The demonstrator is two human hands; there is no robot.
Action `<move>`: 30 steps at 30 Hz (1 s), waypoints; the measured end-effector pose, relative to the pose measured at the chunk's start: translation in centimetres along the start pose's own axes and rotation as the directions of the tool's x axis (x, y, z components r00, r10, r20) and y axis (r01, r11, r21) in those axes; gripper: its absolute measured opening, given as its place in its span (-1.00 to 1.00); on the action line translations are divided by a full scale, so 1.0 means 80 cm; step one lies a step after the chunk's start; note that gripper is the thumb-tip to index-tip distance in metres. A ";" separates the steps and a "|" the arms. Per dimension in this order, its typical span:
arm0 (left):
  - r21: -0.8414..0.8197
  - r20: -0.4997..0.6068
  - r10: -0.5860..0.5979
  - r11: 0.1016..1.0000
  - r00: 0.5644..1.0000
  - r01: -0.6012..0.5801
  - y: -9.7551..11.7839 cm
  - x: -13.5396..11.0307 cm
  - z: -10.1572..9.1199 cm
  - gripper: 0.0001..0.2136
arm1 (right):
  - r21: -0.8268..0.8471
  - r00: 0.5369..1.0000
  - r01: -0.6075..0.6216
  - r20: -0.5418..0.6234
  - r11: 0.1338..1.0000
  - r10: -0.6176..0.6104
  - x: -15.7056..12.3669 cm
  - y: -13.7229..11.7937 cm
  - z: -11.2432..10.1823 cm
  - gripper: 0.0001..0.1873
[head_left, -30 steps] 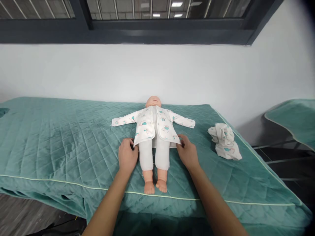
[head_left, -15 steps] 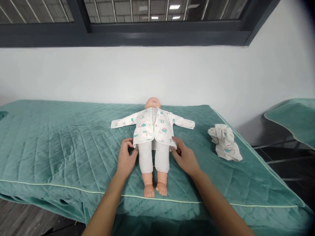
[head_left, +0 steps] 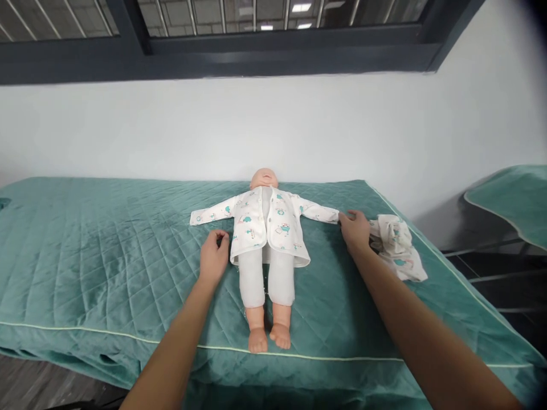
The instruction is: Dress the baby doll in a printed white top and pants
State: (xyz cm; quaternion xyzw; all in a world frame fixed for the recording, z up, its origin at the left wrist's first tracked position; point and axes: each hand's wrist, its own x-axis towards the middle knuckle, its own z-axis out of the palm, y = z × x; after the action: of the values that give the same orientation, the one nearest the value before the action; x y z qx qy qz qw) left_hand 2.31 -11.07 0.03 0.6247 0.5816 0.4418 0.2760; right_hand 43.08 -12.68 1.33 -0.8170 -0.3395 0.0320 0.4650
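Observation:
A baby doll (head_left: pixel 257 326) lies on its back, arms spread and feet toward me. It wears a white baby jacket (head_left: pixel 285 230) with a teal animal print; the front hangs unfastened over its white body. At the cuff of the sleeve on the right, my right hand (head_left: pixel 355 230) has its fingertips closed on the fabric. My left hand (head_left: pixel 214 255) hovers beside the jacket's left hem, fingers curled loosely with a gap at the thumb and nothing visible in it. Right of my right hand lies a bundle of matching printed cloth (head_left: pixel 399 247), partly covered by that hand.
A green quilted cover (head_left: pixel 106 256) with pale piping spreads under the doll. Behind it rise a white wall (head_left: pixel 171 131) and a dark window frame (head_left: pixel 277 57). Another green-covered surface (head_left: pixel 513 199) stands at the far right.
Both hands have let go of the jacket's hem. My right hand has moved up and right to the sleeve cuff; my left hand has shifted slightly up and left, away from the jacket.

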 end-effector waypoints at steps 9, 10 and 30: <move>0.306 -0.044 -0.074 0.948 0.996 0.084 0.003 0.050 0.009 -0.80 | 0.034 0.995 -0.093 0.031 0.995 0.091 0.011 -0.006 0.012 -0.46; 0.302 -0.045 -0.072 0.950 0.996 0.082 0.002 0.050 0.009 -0.80 | 0.049 0.996 -0.089 0.036 0.995 0.087 0.011 -0.004 0.012 -0.46; 0.231 -0.043 -0.077 0.969 0.996 0.085 -0.006 0.048 0.009 -0.79 | 0.150 0.998 -0.009 0.059 0.989 0.000 0.003 -0.006 0.004 -0.68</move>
State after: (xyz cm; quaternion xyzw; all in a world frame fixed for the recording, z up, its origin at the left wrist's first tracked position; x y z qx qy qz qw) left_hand 2.44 -7.19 0.21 0.6209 0.6591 0.3693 0.2088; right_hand 42.87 -12.13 1.59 -0.7793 -0.3477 0.0824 0.5148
